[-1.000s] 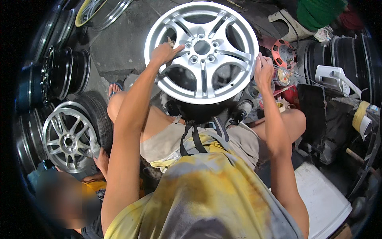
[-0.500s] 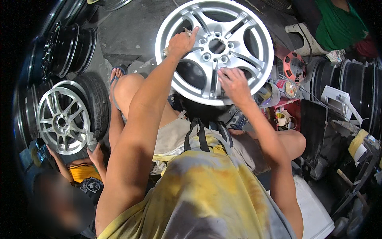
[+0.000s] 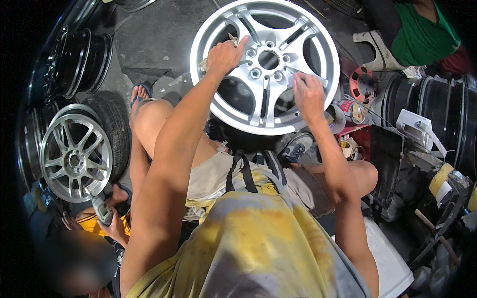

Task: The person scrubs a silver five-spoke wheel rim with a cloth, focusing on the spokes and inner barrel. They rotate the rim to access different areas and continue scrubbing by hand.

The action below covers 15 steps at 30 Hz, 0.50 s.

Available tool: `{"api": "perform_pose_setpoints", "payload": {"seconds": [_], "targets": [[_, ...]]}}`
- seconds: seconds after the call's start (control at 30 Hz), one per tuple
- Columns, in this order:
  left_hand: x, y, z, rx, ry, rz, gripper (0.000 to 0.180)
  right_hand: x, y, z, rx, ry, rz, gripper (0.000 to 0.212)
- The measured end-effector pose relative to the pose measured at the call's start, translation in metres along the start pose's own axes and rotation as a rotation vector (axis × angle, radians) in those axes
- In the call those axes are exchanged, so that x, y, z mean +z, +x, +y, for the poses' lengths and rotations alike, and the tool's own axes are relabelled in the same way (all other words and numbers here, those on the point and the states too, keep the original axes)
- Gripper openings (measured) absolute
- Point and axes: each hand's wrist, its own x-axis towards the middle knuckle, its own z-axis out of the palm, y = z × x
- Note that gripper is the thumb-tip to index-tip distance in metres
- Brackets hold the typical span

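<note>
A large silver alloy wheel rim (image 3: 269, 77) with paired spokes is tilted up in front of me, over my lap. My left hand (image 3: 224, 57) is closed at its left spoke, thumb stretched along the metal. Scraps of tan, cloth-like material (image 3: 203, 64) show beside that hand. On the right, my right hand (image 3: 309, 97) presses its bunched fingers against a lower right spoke. What lies under those fingers, if anything, is hidden.
At left, another person holds a grey hand tool (image 3: 103, 210) near a silver multi-spoke wheel (image 3: 74, 160) and a tyre (image 3: 118, 134). Dark rims (image 3: 442, 109) stand at right, near a paint can (image 3: 354, 111) and red crate (image 3: 360, 134). Someone in green (image 3: 425, 39) sits far right.
My right hand has moved right and slightly up, from the bottom spoke to the lower right one. The left hand keeps its place on the rim. The other person's tool has shifted down and left.
</note>
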Motion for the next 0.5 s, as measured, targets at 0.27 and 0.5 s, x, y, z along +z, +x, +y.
{"api": "perform_pose_setpoints", "payload": {"seconds": [0.27,0.5], "targets": [[0.003,0.0,0.004,-0.02,0.015,0.056,0.093,0.056,0.018,-0.021,0.092,0.018,0.058,0.025],[0.008,0.002,-0.004,-0.006,0.015,0.07,0.095,0.074,0.073,-0.022,0.085,-0.007,0.057,0.023]]}}
